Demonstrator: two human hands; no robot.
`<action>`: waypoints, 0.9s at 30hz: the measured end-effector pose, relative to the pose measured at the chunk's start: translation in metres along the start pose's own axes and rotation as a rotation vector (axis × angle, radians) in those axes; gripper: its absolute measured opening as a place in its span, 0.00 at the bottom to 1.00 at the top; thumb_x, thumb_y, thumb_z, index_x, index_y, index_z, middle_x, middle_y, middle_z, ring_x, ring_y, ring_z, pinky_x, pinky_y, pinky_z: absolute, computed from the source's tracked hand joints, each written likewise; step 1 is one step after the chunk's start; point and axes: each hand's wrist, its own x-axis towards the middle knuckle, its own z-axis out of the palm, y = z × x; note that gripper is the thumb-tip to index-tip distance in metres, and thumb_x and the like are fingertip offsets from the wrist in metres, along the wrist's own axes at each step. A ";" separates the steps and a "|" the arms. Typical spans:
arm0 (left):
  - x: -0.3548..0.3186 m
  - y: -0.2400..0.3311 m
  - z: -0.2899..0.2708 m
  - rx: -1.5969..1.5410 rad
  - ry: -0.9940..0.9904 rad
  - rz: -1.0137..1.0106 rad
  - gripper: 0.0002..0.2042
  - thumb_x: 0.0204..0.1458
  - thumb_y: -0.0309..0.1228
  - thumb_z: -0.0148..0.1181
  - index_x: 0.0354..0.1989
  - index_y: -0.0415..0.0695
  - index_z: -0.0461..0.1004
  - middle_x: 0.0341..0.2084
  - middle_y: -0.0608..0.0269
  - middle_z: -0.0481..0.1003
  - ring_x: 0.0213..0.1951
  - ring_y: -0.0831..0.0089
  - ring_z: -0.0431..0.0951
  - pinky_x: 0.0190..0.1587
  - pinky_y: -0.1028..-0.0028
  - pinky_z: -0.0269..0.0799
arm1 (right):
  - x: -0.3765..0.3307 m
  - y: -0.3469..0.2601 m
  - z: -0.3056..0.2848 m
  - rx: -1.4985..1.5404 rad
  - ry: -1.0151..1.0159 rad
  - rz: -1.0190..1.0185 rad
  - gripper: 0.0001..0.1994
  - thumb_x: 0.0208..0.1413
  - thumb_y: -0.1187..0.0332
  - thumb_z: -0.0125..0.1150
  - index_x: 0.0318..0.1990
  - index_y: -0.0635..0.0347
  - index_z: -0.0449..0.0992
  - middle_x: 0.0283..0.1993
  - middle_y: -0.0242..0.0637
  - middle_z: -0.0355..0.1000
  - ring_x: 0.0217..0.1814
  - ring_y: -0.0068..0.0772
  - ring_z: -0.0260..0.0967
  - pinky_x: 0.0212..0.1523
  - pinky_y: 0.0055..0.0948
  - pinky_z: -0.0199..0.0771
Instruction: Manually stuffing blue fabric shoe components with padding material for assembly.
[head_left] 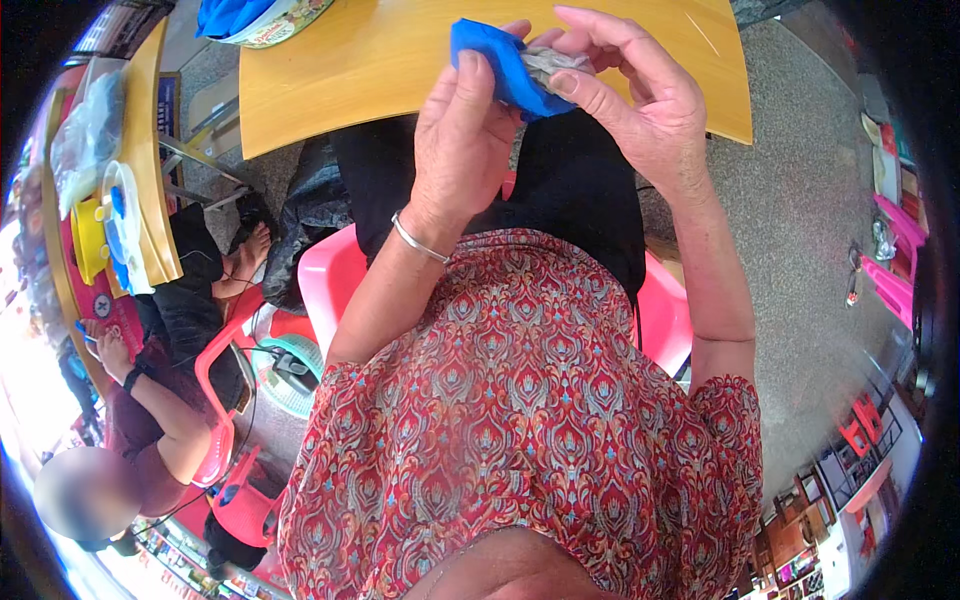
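Observation:
A piece of blue fabric [505, 75] is raised over the near edge of the wooden table. Closed around its left side, my left hand [460, 150] grips it between thumb and fingers. From the fabric's right side a crumpled greyish-white wad [550, 63] sticks out, perhaps cloth or stuffing. The thumb and fingers of my right hand [650, 105] pinch this wad. The fabric hides how far the wad reaches inside it, and some of my left fingers are behind it.
A round tub [285, 22] with blue pieces stands at the table's [340, 75] far left. To my left, another person [170, 420] sits at a second table holding a yellow container [90, 240]. A green basket [287, 375] and a dark bag [310, 225] are beside my pink chair [330, 280].

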 end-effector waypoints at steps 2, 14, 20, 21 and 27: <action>-0.004 0.000 0.002 -0.008 -0.009 0.009 0.23 0.65 0.44 0.45 0.59 0.37 0.64 0.53 0.53 0.72 0.55 0.66 0.72 0.58 0.65 0.68 | 0.000 0.002 0.001 -0.032 -0.007 -0.075 0.16 0.50 0.78 0.66 0.47 0.58 0.78 0.45 0.38 0.74 0.42 0.29 0.74 0.42 0.23 0.74; -0.005 0.016 0.014 -0.059 -0.080 0.065 0.27 0.63 0.46 0.49 0.63 0.40 0.61 0.62 0.52 0.63 0.64 0.57 0.62 0.66 0.57 0.55 | -0.006 -0.025 0.014 -0.448 -0.214 -0.152 0.13 0.53 0.75 0.65 0.46 0.62 0.79 0.43 0.34 0.69 0.41 0.28 0.71 0.44 0.23 0.73; -0.014 0.001 -0.003 -0.076 -0.082 -0.023 0.27 0.66 0.45 0.42 0.65 0.37 0.57 0.62 0.52 0.62 0.64 0.63 0.62 0.66 0.64 0.57 | -0.008 -0.003 0.007 -0.130 -0.246 -0.134 0.15 0.57 0.74 0.62 0.52 0.65 0.76 0.46 0.35 0.68 0.46 0.26 0.68 0.48 0.22 0.71; -0.019 0.000 -0.003 -0.045 -0.078 -0.052 0.27 0.66 0.45 0.42 0.65 0.36 0.57 0.61 0.53 0.63 0.63 0.64 0.63 0.65 0.65 0.58 | -0.009 -0.002 0.007 -0.130 -0.246 -0.131 0.15 0.57 0.74 0.62 0.52 0.65 0.76 0.46 0.35 0.68 0.46 0.26 0.68 0.48 0.22 0.71; -0.020 0.009 -0.011 0.056 -0.080 -0.133 0.27 0.65 0.44 0.45 0.64 0.36 0.58 0.58 0.58 0.66 0.60 0.70 0.66 0.63 0.67 0.61 | -0.008 -0.006 0.006 0.081 -0.288 -0.028 0.15 0.57 0.76 0.60 0.53 0.67 0.75 0.47 0.34 0.69 0.47 0.24 0.68 0.49 0.21 0.69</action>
